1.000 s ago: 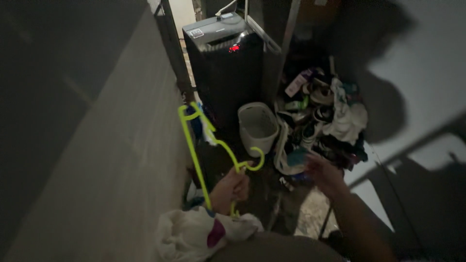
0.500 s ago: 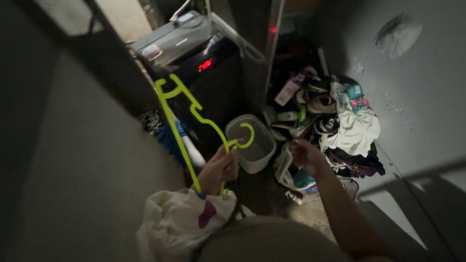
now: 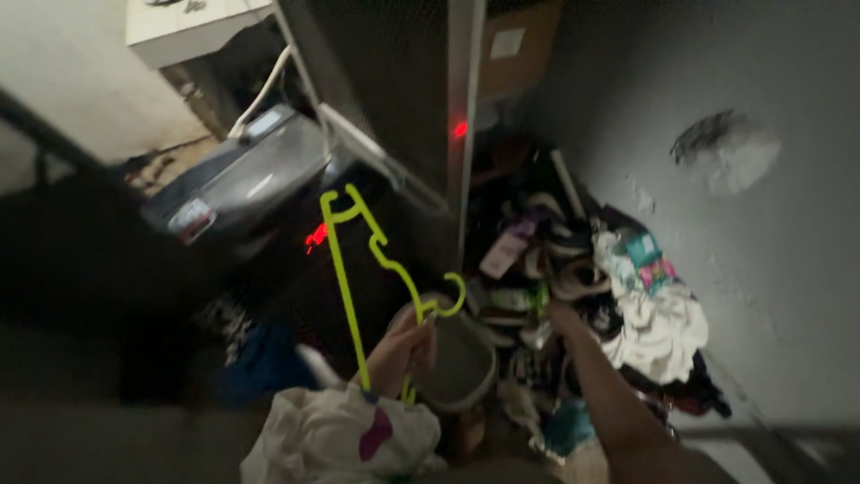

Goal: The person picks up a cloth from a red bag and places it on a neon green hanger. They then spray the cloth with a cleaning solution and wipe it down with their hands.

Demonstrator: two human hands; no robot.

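Observation:
My left hand (image 3: 400, 354) grips a bright yellow-green plastic hanger (image 3: 363, 269), held upright with its hook near the fingers. A white garment with pink patches (image 3: 340, 439) lies bunched below that hand, against my forearm. My right hand (image 3: 566, 315) reaches out to the right, into a heap of clothes and shoes (image 3: 609, 305) on the floor; its fingers are blurred and partly hidden in the heap. Between both hands stands a small grey bin (image 3: 461, 363).
A dark appliance with a red light (image 3: 242, 184) stands behind the hanger. A metal post (image 3: 464, 108) rises at the centre, a cardboard box (image 3: 515, 45) behind it. A grey wall with a chipped patch (image 3: 726, 148) closes the right side.
The view has swung up and closer. The hanger stays in my left hand. My right arm has stretched further toward the heap of clothes.

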